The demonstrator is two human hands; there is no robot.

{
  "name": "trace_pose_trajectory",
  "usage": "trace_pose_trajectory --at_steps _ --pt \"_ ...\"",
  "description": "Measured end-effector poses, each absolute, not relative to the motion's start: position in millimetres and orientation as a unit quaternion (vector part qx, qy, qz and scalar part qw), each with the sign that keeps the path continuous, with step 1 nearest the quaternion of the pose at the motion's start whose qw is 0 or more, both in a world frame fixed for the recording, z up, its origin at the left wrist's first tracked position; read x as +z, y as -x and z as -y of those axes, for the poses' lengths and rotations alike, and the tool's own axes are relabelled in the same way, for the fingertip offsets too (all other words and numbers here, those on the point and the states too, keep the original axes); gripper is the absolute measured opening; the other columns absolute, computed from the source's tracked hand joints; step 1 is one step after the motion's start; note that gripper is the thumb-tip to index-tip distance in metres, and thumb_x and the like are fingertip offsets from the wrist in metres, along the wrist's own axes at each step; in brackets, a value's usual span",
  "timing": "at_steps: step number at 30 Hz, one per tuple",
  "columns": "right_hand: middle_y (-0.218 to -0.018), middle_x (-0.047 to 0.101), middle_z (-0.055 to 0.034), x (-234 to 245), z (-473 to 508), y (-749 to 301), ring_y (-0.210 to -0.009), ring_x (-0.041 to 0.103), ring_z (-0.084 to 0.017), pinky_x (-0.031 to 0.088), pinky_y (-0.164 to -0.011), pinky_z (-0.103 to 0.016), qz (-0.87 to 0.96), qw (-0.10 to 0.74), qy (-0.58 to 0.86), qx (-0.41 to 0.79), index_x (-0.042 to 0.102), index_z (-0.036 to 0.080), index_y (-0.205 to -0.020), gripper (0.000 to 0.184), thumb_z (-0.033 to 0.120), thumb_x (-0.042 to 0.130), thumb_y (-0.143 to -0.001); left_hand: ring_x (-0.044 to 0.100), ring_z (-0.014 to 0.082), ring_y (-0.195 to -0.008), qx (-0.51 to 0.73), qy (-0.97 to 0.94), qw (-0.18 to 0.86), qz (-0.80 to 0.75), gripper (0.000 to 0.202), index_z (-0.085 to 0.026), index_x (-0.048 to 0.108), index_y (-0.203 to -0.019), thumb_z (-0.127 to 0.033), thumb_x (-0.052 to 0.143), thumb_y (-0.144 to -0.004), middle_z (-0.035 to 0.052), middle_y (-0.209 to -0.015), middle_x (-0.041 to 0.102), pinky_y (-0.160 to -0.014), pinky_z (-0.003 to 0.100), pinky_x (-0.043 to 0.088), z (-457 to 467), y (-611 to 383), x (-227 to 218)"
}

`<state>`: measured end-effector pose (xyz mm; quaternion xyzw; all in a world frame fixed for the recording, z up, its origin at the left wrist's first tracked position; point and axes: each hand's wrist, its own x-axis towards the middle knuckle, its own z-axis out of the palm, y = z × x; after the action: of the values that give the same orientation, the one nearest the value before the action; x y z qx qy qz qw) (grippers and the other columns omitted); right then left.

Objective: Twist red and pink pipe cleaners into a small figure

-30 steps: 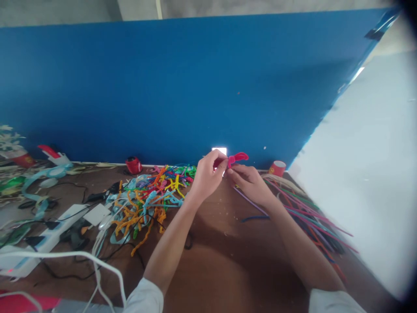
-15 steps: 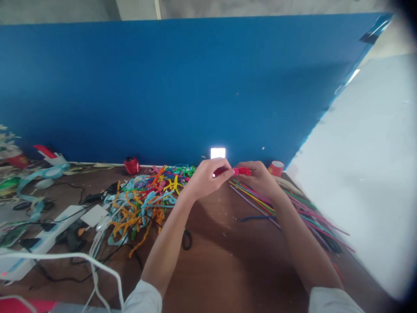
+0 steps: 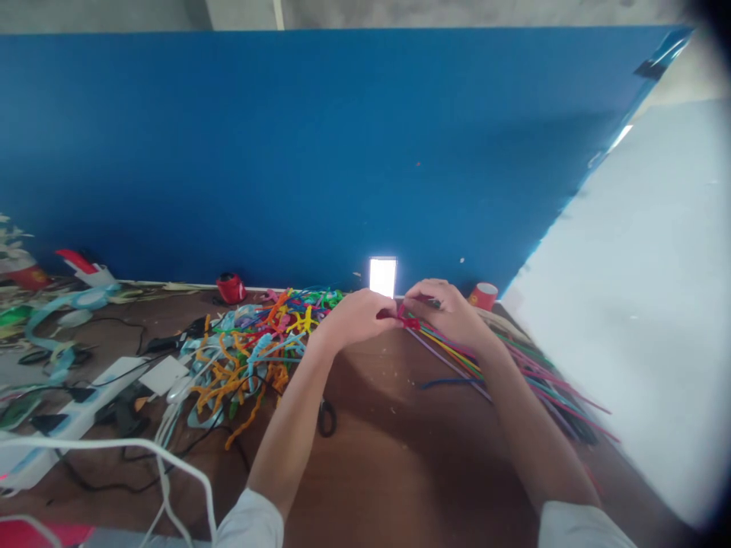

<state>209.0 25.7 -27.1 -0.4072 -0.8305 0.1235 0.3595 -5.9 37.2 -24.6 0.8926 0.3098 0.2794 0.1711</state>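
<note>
Above the brown table, my left hand (image 3: 359, 318) pinches a small red, fuzzy pipe cleaner piece (image 3: 410, 323), its thumb and forefinger closed on the piece's left side. My right hand (image 3: 448, 312) curls over the same piece from the right, fingers bent and touching its upper part. The fingers partly cover the piece, so its full shape is hidden. Just behind the hands stands a small bright white screen (image 3: 382, 275). Straight pipe cleaners (image 3: 451, 352) in several colours lie under and beside my right hand.
A heap of bent, colourful pipe cleaners (image 3: 256, 350) lies on the left, near a white power strip (image 3: 85, 418) and cables. Scissors (image 3: 327, 418) rest near my left forearm. A red cup (image 3: 483, 295) stands at the back right, before a blue partition (image 3: 320, 152).
Both hands have lowered slightly and the red piece now sits lower between them. My right hand's fingers have lifted and curled over it. More of the bright screen shows.
</note>
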Motion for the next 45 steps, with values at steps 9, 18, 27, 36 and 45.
trace_pose_trajectory --at_steps 9,18,27,36,45 --pt "-0.090 0.073 -0.0036 -24 -9 -196 -0.084 0.062 -0.019 0.044 -0.075 -0.031 0.799 0.391 0.412 0.195 0.072 0.021 -0.095 0.023 0.035 0.053 -0.095 0.051 0.0122 -0.062 0.354 -0.843 0.151 -0.376 0.024 -0.016 0.064 -0.077 -0.024 0.048 -0.094 0.0022 -0.070 0.064 -0.063 0.026 0.033 -42 5 -20" --pt "-0.075 0.067 -0.0005 -30 -21 -202 -0.066 0.053 -0.013 0.040 -0.062 -0.027 0.792 0.373 0.423 0.232 0.071 0.017 -0.088 0.026 0.036 0.054 -0.093 0.043 0.0095 -0.063 0.394 -0.798 0.335 -0.311 0.025 -0.016 0.054 -0.077 -0.032 0.047 -0.095 -0.0012 -0.069 0.053 -0.060 0.023 0.032 -35 6 -12" --pt "-0.076 0.074 -0.0040 -33 -27 -210 -0.073 0.062 -0.017 0.046 -0.068 -0.031 0.782 0.409 0.409 0.233 0.075 0.020 -0.078 0.020 0.036 0.066 -0.084 0.040 0.0082 -0.058 0.226 -0.878 0.307 -0.289 0.022 -0.015 0.062 -0.073 -0.027 0.052 -0.090 -0.0034 -0.062 0.050 -0.058 0.024 0.028 -27 10 -8" --pt "-0.077 0.070 -0.0021 -31 -17 -196 -0.073 0.060 -0.016 0.042 -0.067 -0.028 0.785 0.408 0.425 0.189 0.072 0.018 -0.081 0.020 0.030 0.057 -0.089 0.050 0.0123 -0.063 0.275 -0.862 0.183 -0.383 0.024 -0.014 0.067 -0.076 -0.012 0.046 -0.086 0.0037 -0.071 0.066 -0.063 0.027 0.031 -43 -2 -29" --pt "-0.063 0.061 0.0009 -28 -5 -190 -0.056 0.049 -0.012 0.033 -0.055 -0.027 0.806 0.347 0.458 0.143 0.068 0.018 -0.079 0.019 0.024 0.053 -0.089 0.045 0.0100 -0.063 0.380 -0.804 0.247 -0.384 0.024 -0.017 0.055 -0.074 -0.026 0.046 -0.094 -0.0020 -0.068 0.056 -0.061 0.025 0.030 -39 1 -20"
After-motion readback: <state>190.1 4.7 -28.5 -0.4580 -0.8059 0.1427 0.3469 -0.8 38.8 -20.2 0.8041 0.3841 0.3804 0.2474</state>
